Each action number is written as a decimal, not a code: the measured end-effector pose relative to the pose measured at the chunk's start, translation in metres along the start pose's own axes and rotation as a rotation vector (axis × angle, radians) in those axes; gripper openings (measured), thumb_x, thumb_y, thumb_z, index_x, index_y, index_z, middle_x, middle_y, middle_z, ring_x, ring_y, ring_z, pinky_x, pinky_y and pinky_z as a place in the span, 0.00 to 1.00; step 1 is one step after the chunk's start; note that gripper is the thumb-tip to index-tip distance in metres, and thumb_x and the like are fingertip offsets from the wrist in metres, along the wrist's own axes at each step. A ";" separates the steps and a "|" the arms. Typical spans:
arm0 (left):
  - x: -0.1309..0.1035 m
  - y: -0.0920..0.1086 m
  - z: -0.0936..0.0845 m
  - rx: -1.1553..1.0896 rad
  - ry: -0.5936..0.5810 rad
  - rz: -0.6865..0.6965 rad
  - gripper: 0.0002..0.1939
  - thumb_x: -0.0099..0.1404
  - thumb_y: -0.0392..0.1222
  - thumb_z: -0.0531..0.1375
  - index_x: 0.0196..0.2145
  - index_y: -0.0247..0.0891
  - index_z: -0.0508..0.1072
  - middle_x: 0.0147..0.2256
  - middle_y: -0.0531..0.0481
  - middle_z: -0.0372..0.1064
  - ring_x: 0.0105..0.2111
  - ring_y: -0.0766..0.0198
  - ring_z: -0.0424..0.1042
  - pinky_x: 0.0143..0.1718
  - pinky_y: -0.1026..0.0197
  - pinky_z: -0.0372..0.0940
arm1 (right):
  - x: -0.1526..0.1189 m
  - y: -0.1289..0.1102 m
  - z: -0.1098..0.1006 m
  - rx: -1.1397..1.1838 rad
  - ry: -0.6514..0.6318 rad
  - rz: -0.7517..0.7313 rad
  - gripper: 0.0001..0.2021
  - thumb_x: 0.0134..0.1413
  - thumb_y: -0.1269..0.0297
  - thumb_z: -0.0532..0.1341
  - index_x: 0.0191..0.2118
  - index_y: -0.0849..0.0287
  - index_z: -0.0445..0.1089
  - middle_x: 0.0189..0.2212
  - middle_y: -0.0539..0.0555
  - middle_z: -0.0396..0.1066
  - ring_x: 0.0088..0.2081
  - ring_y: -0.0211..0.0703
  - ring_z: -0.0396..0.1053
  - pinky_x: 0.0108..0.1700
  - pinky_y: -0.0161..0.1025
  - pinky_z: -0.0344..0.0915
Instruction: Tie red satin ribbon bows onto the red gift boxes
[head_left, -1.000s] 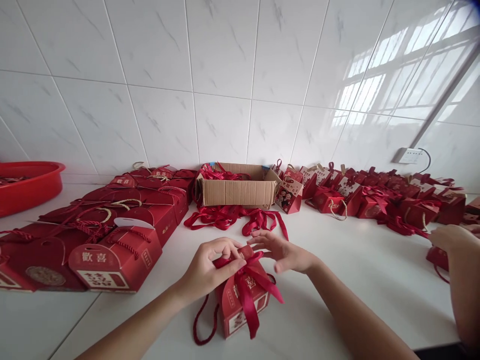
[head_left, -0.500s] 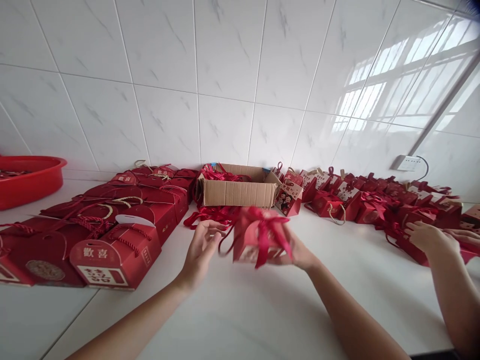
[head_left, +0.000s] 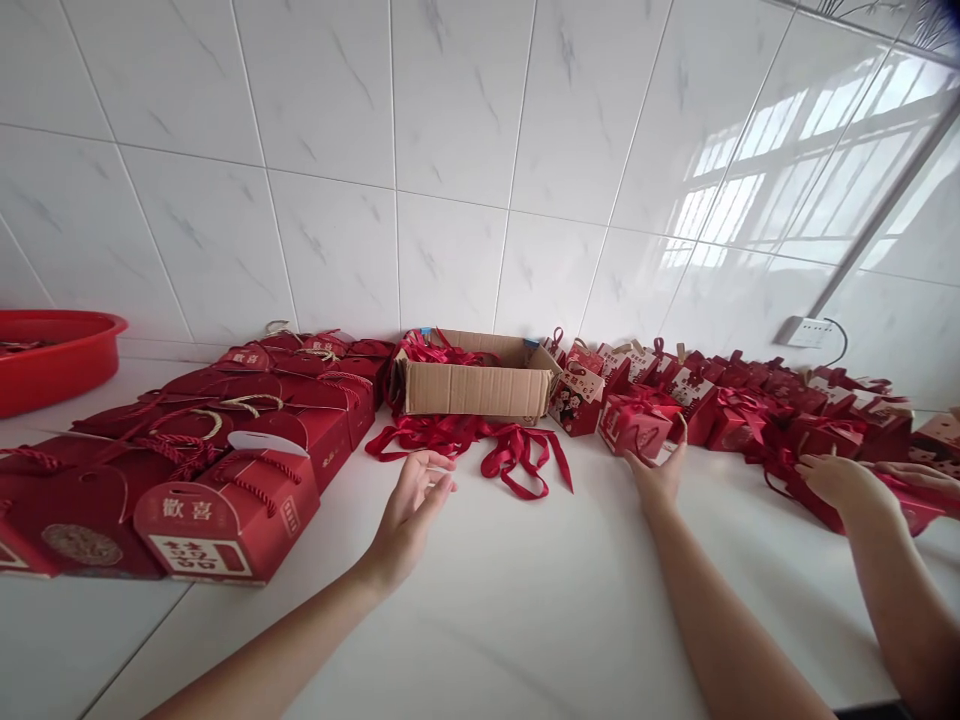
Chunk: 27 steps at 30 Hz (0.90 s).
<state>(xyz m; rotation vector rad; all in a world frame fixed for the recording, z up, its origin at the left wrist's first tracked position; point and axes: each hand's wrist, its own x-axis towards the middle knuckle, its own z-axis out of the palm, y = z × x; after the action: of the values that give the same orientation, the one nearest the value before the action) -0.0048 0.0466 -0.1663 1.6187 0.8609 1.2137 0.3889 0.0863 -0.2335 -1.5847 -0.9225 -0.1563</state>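
Observation:
My right hand point(head_left: 658, 482) is around the near end of a small red gift box point(head_left: 636, 428), thumb at the left and fingers at the right. That box sits at the left front of a group of similar boxes. My left hand point(head_left: 411, 512) hovers over the white table with fingers loosely curled and apart, holding nothing. Just beyond it, loose red ribbons point(head_left: 521, 462) lie in front of an open cardboard box point(head_left: 480, 390), which has more red ribbon inside.
Larger red gift boxes point(head_left: 225, 520) with rope handles fill the left side. A red plastic basin point(head_left: 60, 365) stands behind them. At right, another person's hands point(head_left: 851, 490) work on a red box among rows of small boxes. White tiled wall behind.
My right hand has carried the ribbon-tied gift box from the middle to the right, beside the other boxes. The loose ribbons behind it now show. My left hand has barely moved.

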 end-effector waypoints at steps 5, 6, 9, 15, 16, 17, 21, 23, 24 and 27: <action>0.000 0.000 0.000 0.031 0.022 -0.008 0.15 0.67 0.55 0.53 0.44 0.42 0.60 0.46 0.47 0.61 0.44 0.59 0.65 0.47 0.52 0.58 | 0.001 0.011 0.004 -0.176 -0.140 0.211 0.13 0.62 0.61 0.58 0.50 0.57 0.66 0.47 0.57 0.67 0.42 0.40 0.69 0.41 0.38 0.70; 0.001 0.000 0.000 0.039 0.034 -0.004 0.15 0.67 0.54 0.54 0.44 0.42 0.60 0.47 0.47 0.61 0.44 0.59 0.65 0.48 0.52 0.59 | 0.002 0.011 0.004 -0.213 -0.171 0.229 0.12 0.63 0.61 0.58 0.49 0.57 0.67 0.47 0.56 0.67 0.43 0.40 0.69 0.42 0.39 0.70; 0.004 -0.001 -0.002 0.063 0.070 0.011 0.15 0.66 0.53 0.55 0.43 0.42 0.60 0.47 0.47 0.62 0.45 0.59 0.65 0.48 0.51 0.59 | 0.007 0.004 0.006 -0.311 -0.278 0.227 0.11 0.64 0.60 0.56 0.48 0.57 0.68 0.47 0.56 0.68 0.44 0.41 0.69 0.46 0.41 0.69; 0.007 -0.009 -0.004 0.236 0.088 0.077 0.12 0.68 0.49 0.53 0.44 0.42 0.59 0.48 0.45 0.63 0.44 0.59 0.67 0.45 0.52 0.62 | 0.013 -0.008 0.027 -0.489 -0.502 0.120 0.20 0.62 0.59 0.57 0.58 0.57 0.62 0.60 0.59 0.56 0.59 0.53 0.58 0.60 0.58 0.56; 0.008 -0.006 -0.005 0.316 0.112 0.145 0.11 0.67 0.48 0.53 0.45 0.42 0.59 0.47 0.45 0.64 0.44 0.59 0.67 0.45 0.52 0.63 | 0.012 -0.007 0.030 -0.527 -0.521 0.121 0.22 0.62 0.58 0.58 0.60 0.57 0.60 0.62 0.60 0.54 0.61 0.55 0.55 0.61 0.60 0.53; 0.008 -0.002 -0.007 0.410 0.147 0.239 0.11 0.67 0.46 0.54 0.46 0.42 0.60 0.47 0.45 0.64 0.45 0.58 0.67 0.46 0.52 0.62 | 0.012 -0.006 0.033 -0.559 -0.537 0.122 0.24 0.62 0.57 0.58 0.61 0.58 0.58 0.63 0.60 0.52 0.62 0.57 0.52 0.62 0.62 0.50; 0.003 0.037 -0.028 0.865 0.384 0.620 0.12 0.62 0.43 0.59 0.44 0.42 0.63 0.47 0.44 0.66 0.50 0.53 0.65 0.53 0.47 0.59 | 0.011 0.002 0.038 -0.638 -0.599 0.097 0.25 0.62 0.56 0.57 0.61 0.59 0.58 0.63 0.60 0.53 0.63 0.56 0.51 0.62 0.62 0.48; -0.002 0.059 -0.048 1.102 0.569 0.585 0.15 0.61 0.48 0.60 0.44 0.42 0.66 0.50 0.43 0.66 0.53 0.46 0.63 0.56 0.41 0.55 | 0.010 0.004 0.037 -0.661 -0.615 0.074 0.24 0.62 0.56 0.57 0.61 0.59 0.58 0.62 0.60 0.53 0.63 0.56 0.51 0.62 0.61 0.48; -0.004 0.068 -0.059 1.195 0.659 0.489 0.16 0.61 0.52 0.58 0.44 0.41 0.67 0.53 0.42 0.64 0.55 0.42 0.61 0.57 0.38 0.53 | 0.009 0.004 0.037 -0.673 -0.620 0.064 0.24 0.62 0.56 0.57 0.61 0.59 0.58 0.62 0.60 0.53 0.63 0.56 0.51 0.62 0.61 0.48; -0.011 0.077 -0.096 1.445 0.697 0.107 0.30 0.63 0.59 0.53 0.56 0.38 0.63 0.58 0.35 0.58 0.56 0.31 0.57 0.50 0.32 0.58 | 0.006 0.000 0.037 -0.711 -0.631 0.040 0.22 0.63 0.57 0.56 0.60 0.59 0.59 0.62 0.60 0.54 0.62 0.56 0.52 0.62 0.61 0.49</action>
<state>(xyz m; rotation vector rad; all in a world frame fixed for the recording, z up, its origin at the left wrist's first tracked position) -0.0997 0.0345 -0.0877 2.2903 2.5086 1.2789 0.3788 0.1217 -0.2393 -2.3816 -1.4161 0.0660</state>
